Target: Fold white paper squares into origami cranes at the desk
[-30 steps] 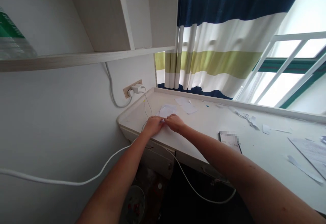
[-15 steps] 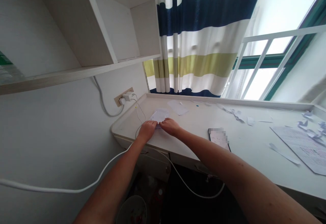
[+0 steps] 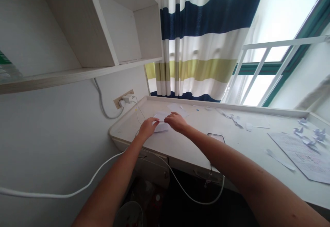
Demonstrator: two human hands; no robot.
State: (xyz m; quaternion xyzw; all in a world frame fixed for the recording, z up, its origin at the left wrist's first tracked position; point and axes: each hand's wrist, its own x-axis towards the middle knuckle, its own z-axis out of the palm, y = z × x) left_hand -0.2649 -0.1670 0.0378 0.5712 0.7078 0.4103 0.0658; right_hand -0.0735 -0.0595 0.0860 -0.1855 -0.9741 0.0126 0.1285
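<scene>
Near the left end of the white desk, both my hands are at a small white sheet of paper. My left hand pinches the paper's left side between thumb and fingers. My right hand is closed on its right side, level with the left. A flap of the paper hangs toward me below my fingertips, with a crease running between the two hands. More white paper lies flat just behind it, partly hidden by my hands.
A phone lies beside my right forearm. Curled paper scraps and a printed sheet with folded paper pieces spread to the right. White chargers sit in the wall socket; a white cable droops across the desk's front. A bin stands below.
My hands have shifted slightly up the desk, and a paper flap now shows below my fingers. The view has tilted a little, and my right forearm covers more of the phone.
</scene>
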